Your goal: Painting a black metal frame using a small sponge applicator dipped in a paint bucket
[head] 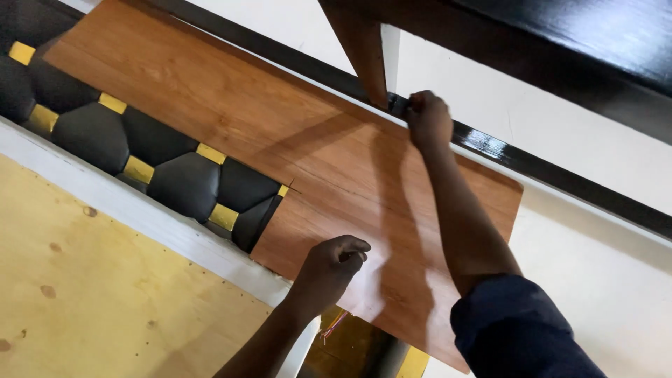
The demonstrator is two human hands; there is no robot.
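Observation:
A large wood-grain sheet (231, 112) lies slanted across a padded black headboard panel (98, 133) with gold squares. My left hand (329, 266) presses with curled fingers on the sheet's lower part, near its cut corner. My right hand (428, 119) reaches to the sheet's far edge and pinches something small against the black glossy strip (560, 175) there; I cannot tell what it grips. A narrow wood-grain piece (364, 49) hangs down just left of that hand.
A white rail (140, 217) borders a pale plywood board (91, 301) at lower left. A white wall (532, 112) runs behind the black strip, with a dark beam (560, 35) above. Coloured wires (334, 325) show below the sheet.

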